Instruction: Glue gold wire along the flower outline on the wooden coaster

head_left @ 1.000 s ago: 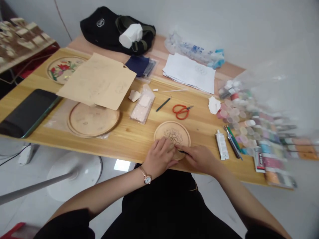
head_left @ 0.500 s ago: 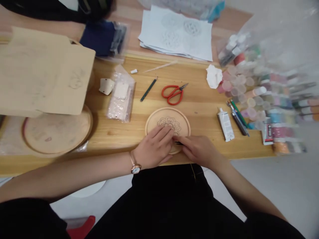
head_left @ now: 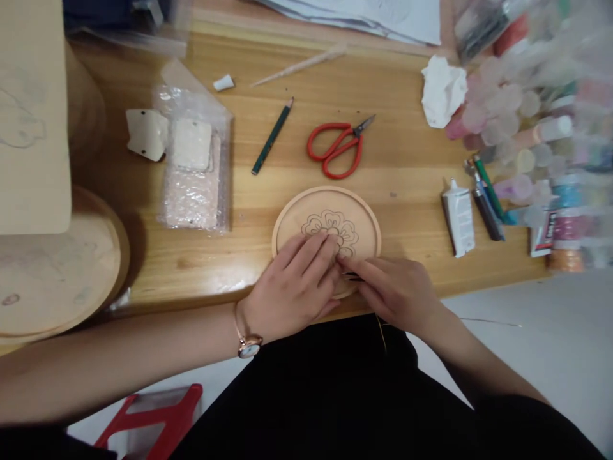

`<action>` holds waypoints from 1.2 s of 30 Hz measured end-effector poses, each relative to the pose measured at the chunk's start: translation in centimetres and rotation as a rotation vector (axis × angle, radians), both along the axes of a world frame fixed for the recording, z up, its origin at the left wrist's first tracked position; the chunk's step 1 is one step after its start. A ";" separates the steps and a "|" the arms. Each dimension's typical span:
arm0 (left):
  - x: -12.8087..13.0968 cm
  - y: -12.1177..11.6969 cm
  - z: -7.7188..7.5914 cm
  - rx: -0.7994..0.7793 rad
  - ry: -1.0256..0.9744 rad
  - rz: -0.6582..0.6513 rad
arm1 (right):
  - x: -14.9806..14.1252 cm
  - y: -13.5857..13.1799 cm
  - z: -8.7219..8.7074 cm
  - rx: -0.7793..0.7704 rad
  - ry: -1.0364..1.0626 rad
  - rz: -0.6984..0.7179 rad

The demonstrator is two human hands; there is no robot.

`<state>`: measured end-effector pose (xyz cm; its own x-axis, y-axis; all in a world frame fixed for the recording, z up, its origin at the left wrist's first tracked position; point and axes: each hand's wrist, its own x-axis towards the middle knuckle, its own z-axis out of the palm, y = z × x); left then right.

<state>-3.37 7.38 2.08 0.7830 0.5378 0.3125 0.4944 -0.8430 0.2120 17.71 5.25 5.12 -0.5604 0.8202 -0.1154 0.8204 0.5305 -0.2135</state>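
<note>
A round, rimmed wooden plate (head_left: pixel 282 220) with a flower drawn in dark line (head_left: pixel 330 220) lies at the table's front edge. My left hand (head_left: pixel 299 281) rests over its lower left, fingers stretched out together, fingertips at the flower's centre; the thumb is mostly hidden. My right hand (head_left: pixel 400 287) is closed around slim dark tweezers (head_left: pixel 353 277), their tips pointing left beside my left fingers. Its index fingertip meets the left fingertips over the plate. Whatever lies under the fingers is hidden. A thin golden wire or thread (head_left: pixel 382 333) hangs below my right hand over my lap.
Red-handled scissors (head_left: pixel 338 148) and a green pencil (head_left: pixel 272 136) lie behind the plate. Plastic packets (head_left: pixel 196 198) and a larger wooden plate (head_left: pixel 108 255) are left. To the right are a white tube (head_left: pixel 458 217), pens (head_left: pixel 486 198), crumpled tissue (head_left: pixel 443 92) and several small paint pots (head_left: pixel 522 160).
The view has moved closer and tilted down, so the plate and hands look larger. Both hands keep nearly the same places on the plate, the right still holding the tweezers.
</note>
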 end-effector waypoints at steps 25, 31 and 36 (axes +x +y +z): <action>-0.2 0.4 0.4 -0.019 0.073 -0.015 | 0.0 1.2 1.3 -0.107 -0.040 0.007; -0.2 0.4 0.4 -0.017 0.067 -0.019 | 0.1 1.3 1.5 -0.123 -0.074 0.048; -0.2 0.5 0.3 -0.040 0.044 -0.016 | -0.4 1.6 2.0 -0.134 -0.127 0.089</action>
